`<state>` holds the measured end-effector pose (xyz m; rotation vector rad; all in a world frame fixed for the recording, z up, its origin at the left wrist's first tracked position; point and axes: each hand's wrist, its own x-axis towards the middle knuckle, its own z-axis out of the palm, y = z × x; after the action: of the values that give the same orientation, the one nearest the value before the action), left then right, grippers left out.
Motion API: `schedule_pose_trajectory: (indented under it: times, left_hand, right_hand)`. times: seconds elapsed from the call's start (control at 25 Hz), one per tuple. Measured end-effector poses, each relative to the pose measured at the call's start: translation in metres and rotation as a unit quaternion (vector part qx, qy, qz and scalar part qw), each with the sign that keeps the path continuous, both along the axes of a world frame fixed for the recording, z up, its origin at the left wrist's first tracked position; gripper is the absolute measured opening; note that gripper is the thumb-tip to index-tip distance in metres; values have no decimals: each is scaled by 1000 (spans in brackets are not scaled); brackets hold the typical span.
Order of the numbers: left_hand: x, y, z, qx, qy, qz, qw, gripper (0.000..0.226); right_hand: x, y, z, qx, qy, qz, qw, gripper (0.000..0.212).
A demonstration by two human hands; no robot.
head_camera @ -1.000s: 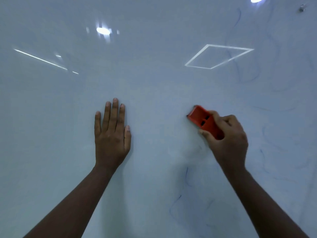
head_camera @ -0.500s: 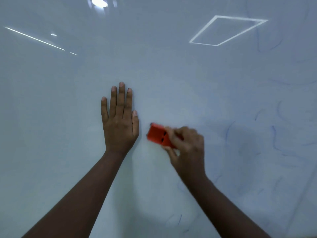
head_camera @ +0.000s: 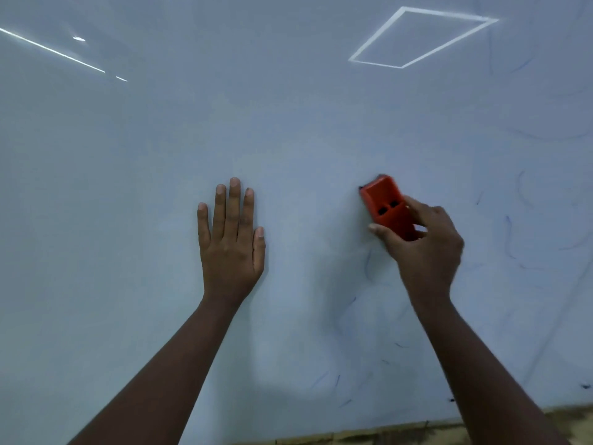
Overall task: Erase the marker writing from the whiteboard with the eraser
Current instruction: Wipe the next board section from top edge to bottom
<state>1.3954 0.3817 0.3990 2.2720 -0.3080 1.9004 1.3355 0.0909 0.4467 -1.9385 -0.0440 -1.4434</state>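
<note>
The whiteboard point(head_camera: 128, 187) fills nearly the whole view. My right hand point(head_camera: 423, 248) grips an orange eraser point(head_camera: 383, 200) and holds its face against the board right of centre. My left hand point(head_camera: 229, 242) lies flat on the board with straight fingers, well to the left of the eraser. Faint blue marker strokes point(head_camera: 510, 232) remain on the right side, and more faint blue strokes point(head_camera: 349, 319) show below the eraser. The board's left half looks wiped.
A wooden strip point(head_camera: 401, 430) runs along the board's lower edge at the bottom right. Ceiling light reflections point(head_camera: 420, 36) show on the upper board. Small dark specks point(head_camera: 585, 386) sit near the lower right corner.
Half a second ago the eraser was close beside my left hand; my right hand has swept it back to the right and slightly up. My left hand has stayed flat on the board.
</note>
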Motion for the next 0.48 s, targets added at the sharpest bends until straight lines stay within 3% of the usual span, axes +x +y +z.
schedule_pose_trajectory:
  times: [0.12,0.2,0.32,0.48]
  left_hand:
    - [-3,-2,-17,-2,8,-9,1000,62]
    - [-4,-3,-27,-4,13,-11,1000,62]
    - [-4,-5,-37,-8,18,-14,1000,62]
    - [-4,-5,-55,-5,18,-26,999,65]
  right_hand:
    - [-6,-4,-28,108,5,13,994,63]
    - [-3,10,-41,119,5,9,993,61]
    - [0,45,-62,58,1,20,998,60]
    - [-8,83,-135,-118,48,-11,992,64]
